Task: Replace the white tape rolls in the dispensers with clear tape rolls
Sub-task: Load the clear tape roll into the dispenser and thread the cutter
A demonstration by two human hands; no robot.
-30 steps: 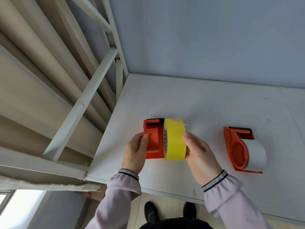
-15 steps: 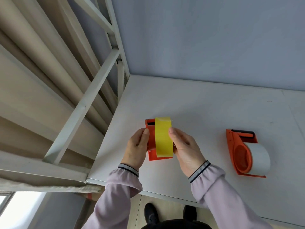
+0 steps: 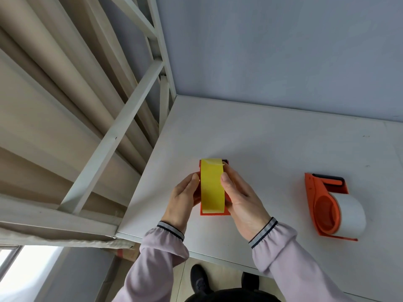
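Observation:
A yellowish tape roll (image 3: 212, 188) sits in an orange dispenser (image 3: 214, 213) near the table's front left. Its curved face points up at me and hides most of the dispenser. My left hand (image 3: 182, 200) grips the dispenser's left side, thumb against the roll. My right hand (image 3: 238, 194) clasps the right side, thumb on the roll's edge. A loose tape end shows at the roll's far edge. A second orange dispenser (image 3: 318, 192) holding a white tape roll (image 3: 351, 214) lies on its side to the right, untouched.
The white table (image 3: 272, 144) meets a pale wall (image 3: 272, 51) at the back. A white metal frame (image 3: 109, 140) and beige curtains stand to the left. Below the front edge my dark shoes (image 3: 199, 280) show on the floor.
The roll and dispenser have turned from side-on to face-up. Both hands closed in around them and shifted slightly left. The white-roll dispenser has stayed put.

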